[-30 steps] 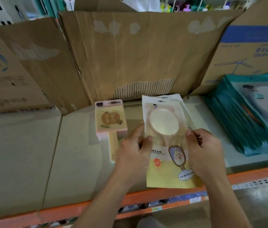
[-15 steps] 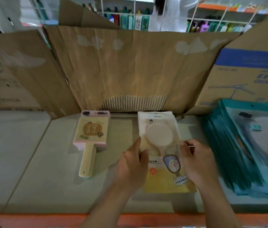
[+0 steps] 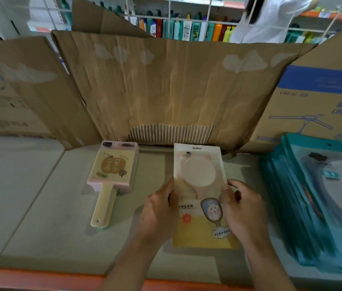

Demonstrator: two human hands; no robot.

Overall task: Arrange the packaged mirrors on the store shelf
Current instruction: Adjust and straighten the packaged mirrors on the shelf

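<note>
**Pouch pushed deep onto the shelf**

Head view: both hands are on the mirror pouch point(image 3: 199, 185). The left hand point(image 3: 161, 208) pinches its 9 o'clock edge. The right hand point(image 3: 241, 211) is curled on the 3 o'clock edge, thumb on top.

And here's the change. A second ago the pouch's bottom hung out over the orange rail point(image 3: 19, 278) at 6 o'clock. Now it's well inside the shelf point(image 3: 40, 217), its top almost at the cardboard sheet point(image 3: 166, 91) at 12 o'clock. Whether it's fully down, I can't tell.

It's nearly in line with the paddle mirror point(image 3: 113, 171) near its 9 o'clock, which hasn't budged. The teal packets point(image 3: 312, 206) sit stacked at 3 o'clock, apart from it.

My read: this one's as good as placed, and letting go comes next.
</note>
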